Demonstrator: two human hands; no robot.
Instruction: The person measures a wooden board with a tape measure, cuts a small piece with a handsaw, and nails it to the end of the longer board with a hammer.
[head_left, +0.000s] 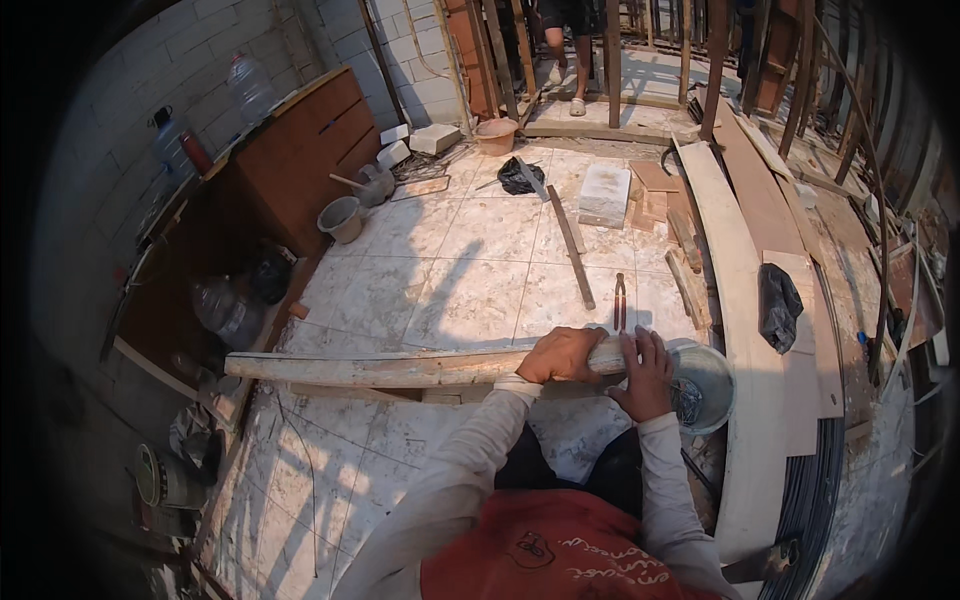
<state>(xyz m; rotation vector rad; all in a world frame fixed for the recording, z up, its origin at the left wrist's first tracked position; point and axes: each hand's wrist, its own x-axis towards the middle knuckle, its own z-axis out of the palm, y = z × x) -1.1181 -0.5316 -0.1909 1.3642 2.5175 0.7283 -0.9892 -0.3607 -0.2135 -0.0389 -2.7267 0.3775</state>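
A long pale wooden plank lies across in front of me, stretching from the far left to my hands. My left hand grips it from above near its right end. My right hand wraps the same end, just to the right of the left hand. Right beside that hand stands a pale bucket with dark small items inside. A pair of pliers lies on the tiled floor just beyond my hands.
Long boards and a black bag lie at the right. A wooden cabinet with bottles stands at the left, grey buckets by it. A slat and a block lie further off. Another person's legs stand at the back.
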